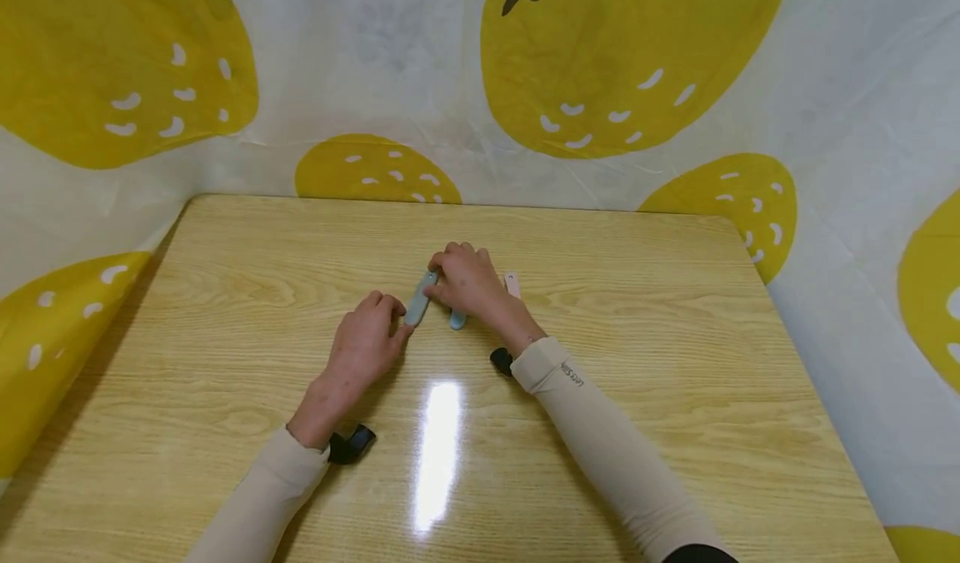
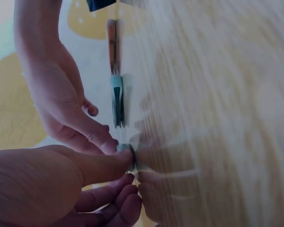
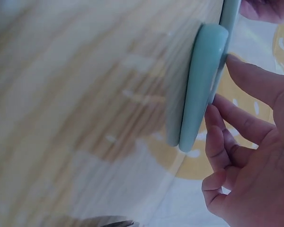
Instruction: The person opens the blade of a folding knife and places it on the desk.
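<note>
Near the centre of the head view, a slim, flat grey-green bar with rounded ends [image 1: 418,303] lies slantwise between the person's two hands, its upper end leaning right and bearing a small dark dot. The left hand [image 1: 363,338], left of centre, pinches the bar's lower end narrowly between thumb and fingers; in the left wrist view its thumb presses on the bar near the middle of the frame. The right hand [image 1: 471,284], just right of centre, holds the upper end, its thumb and index finger close together on the bar, while in the right wrist view its other fingers curl loosely at the lower right. A smooth, rounded teal bar [image 1: 458,321] lies on the table just right of the grey-green one, partly hidden under the right hand; in the right wrist view it fills the upper centre, in front of the held bar. A pale pinkish-white strip with a small dark dot [image 1: 512,285] shows beyond the right wrist. Everything lies on a glossy, light wood-grain table [image 1: 660,296], which has a bright white reflection at lower centre. Beige sleeves [image 1: 600,430] cover both forearms, a small black device [image 1: 352,445] sits at the left wrist, and white cloth with yellow fruit shapes [image 1: 375,55] fills the top of the head view.
</note>
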The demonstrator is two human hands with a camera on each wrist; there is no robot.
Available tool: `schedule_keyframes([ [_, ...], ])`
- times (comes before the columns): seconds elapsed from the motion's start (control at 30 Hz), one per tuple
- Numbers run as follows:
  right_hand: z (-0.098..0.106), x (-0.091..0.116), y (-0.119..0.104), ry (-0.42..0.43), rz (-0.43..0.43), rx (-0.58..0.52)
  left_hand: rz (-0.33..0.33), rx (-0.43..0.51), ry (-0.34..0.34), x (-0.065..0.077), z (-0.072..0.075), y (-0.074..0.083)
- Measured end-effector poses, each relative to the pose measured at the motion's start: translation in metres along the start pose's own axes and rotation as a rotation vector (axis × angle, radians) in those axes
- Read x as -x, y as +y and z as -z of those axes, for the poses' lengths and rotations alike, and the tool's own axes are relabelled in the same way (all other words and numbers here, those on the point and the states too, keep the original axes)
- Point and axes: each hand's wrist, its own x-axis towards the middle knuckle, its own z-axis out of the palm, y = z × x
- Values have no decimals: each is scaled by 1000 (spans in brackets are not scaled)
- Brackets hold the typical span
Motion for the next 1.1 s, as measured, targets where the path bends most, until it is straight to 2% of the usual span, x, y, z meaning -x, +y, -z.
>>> schedule_keyframes([
  [0.1,3,1,0,2,-27,-21,21,25,-9,0,1,0],
  [0.2,5,2,1,18,-56,-105,40,55,-12,0,1,0],
  [0.47,8,7,6,40,-127,-465,76,117,-27,-3,2,-1],
  [0.6,9,9,9,44,-121,-591,88,151,-39,-3,2,-1],
  [0.93,19,20,13,56,-97,-877,105,318,-36,-8,2,-5],
  [1.1,19,23,16,45,-98,-994,129,399,1,-12,4,-8],
])
